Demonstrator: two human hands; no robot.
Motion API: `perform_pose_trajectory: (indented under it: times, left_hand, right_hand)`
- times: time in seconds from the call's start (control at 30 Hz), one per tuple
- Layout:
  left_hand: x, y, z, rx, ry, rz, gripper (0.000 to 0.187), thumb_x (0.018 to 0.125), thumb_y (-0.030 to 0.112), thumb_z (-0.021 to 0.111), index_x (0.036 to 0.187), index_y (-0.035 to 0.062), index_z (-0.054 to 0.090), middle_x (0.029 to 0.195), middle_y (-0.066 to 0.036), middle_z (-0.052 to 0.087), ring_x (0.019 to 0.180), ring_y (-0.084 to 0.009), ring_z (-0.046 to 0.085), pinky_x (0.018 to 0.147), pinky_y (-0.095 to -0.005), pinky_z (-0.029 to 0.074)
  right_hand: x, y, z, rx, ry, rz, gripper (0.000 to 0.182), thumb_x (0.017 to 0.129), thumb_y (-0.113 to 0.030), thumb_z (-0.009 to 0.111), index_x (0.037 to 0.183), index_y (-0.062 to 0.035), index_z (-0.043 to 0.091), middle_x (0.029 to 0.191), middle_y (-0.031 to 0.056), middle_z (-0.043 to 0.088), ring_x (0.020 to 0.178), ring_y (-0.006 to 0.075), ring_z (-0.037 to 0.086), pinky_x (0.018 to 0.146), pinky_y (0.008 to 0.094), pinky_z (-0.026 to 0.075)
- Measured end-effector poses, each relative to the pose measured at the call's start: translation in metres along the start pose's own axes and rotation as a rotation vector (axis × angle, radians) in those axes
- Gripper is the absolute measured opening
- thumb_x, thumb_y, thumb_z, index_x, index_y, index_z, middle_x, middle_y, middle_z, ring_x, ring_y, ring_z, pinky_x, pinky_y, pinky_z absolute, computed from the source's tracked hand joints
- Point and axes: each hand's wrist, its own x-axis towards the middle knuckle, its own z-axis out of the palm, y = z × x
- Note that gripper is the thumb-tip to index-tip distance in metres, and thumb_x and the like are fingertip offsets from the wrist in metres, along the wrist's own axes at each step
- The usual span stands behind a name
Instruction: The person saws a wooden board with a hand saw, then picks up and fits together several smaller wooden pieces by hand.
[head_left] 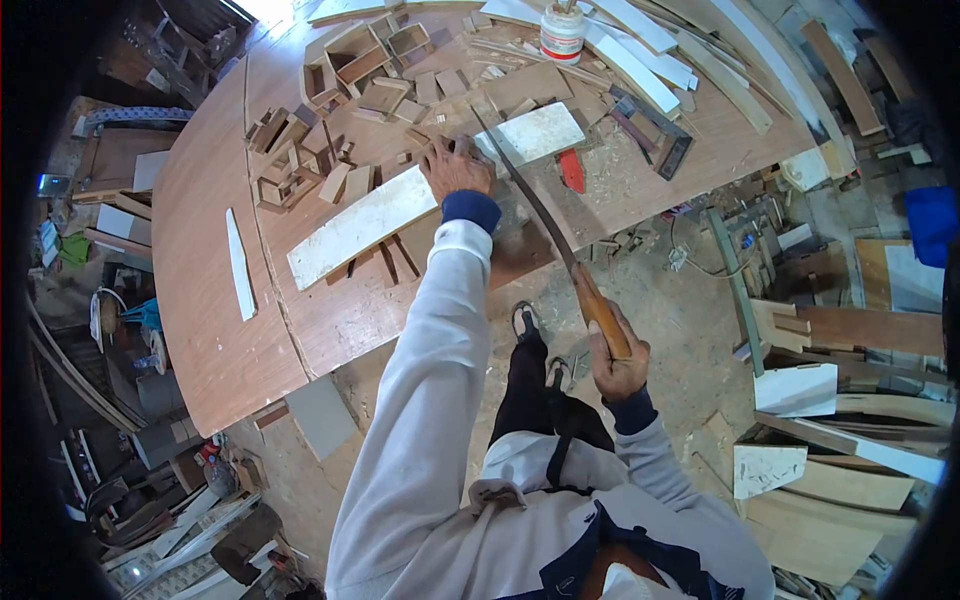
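My right hand (618,355) is wrapped round the wooden handle of a handsaw (545,215). Its long dark blade slants up and away to the left, and near its tip it overlaps the white board. Left of the blade, my left hand (458,168) presses down on the white board (365,225), fingers bent at its far edge. More white board (540,132) shows to the right of the blade; the stretch between lies hidden under my hand. A red piece (571,171) lies just below this right part.
The brown worktable (200,250) carries small wooden frames (360,60), offcuts, a white tub (562,35) and long strips. A dark-edged wooden tool (650,135) lies near its right edge. A thin white strip (240,265) rests at left. Stacked boards (840,480) crowd the floor at right.
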Motion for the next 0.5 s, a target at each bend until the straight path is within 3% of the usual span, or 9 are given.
perform_pose_trajectory:
  times: [0.07, 0.2, 0.3, 0.5]
  left_hand:
    - [0.004, 0.003, -0.008, -0.026, -0.012, -0.015, 0.024, 0.074, 0.021, 0.06, 0.094, 0.0126, 0.07, 0.113, -0.018, 0.056, 0.111, -0.0361, 0.051, 0.1, -0.0481, 0.035]
    - [0.002, 0.0, 0.0, -0.018, 0.013, -0.011, 0.025, 0.072, 0.021, 0.06, 0.093, 0.0141, 0.07, 0.108, -0.018, 0.056, 0.109, -0.0358, 0.051, 0.099, -0.0482, 0.035]
    - [0.005, -0.002, 0.006, 0.011, 0.053, -0.016, 0.039, 0.066, 0.026, 0.065, 0.103, 0.0147, 0.069, 0.115, -0.017, 0.053, 0.111, -0.035, 0.047, 0.1, -0.0445, 0.032]
    - [0.005, 0.002, -0.007, -0.015, -0.099, -0.058, 0.04, 0.066, 0.025, 0.065, 0.105, 0.0145, 0.068, 0.123, -0.018, 0.052, 0.118, -0.0354, 0.046, 0.102, -0.0461, 0.032]
  right_hand:
    - [0.006, -0.006, 0.002, 0.044, -0.007, 0.102, 0.044, 0.084, -0.006, 0.061, 0.127, 0.0011, 0.054, 0.085, 0.0183, 0.068, 0.067, 0.0215, 0.07, 0.061, 0.0312, 0.055]
    - [0.01, -0.034, -0.013, 0.048, -0.082, 0.181, 0.042, 0.085, -0.007, 0.06, 0.126, 0.0012, 0.054, 0.082, 0.0167, 0.067, 0.066, 0.0197, 0.069, 0.061, 0.031, 0.054]
    - [-0.001, -0.041, -0.029, 0.007, -0.128, 0.132, 0.042, 0.085, -0.008, 0.061, 0.126, 0.0, 0.054, 0.081, 0.016, 0.067, 0.068, 0.0201, 0.07, 0.062, 0.0309, 0.054]
    - [0.001, -0.035, -0.033, 0.013, -0.077, 0.042, 0.04, 0.085, -0.011, 0.062, 0.124, -0.004, 0.055, 0.088, 0.0181, 0.068, 0.074, 0.0301, 0.071, 0.064, 0.0326, 0.055]
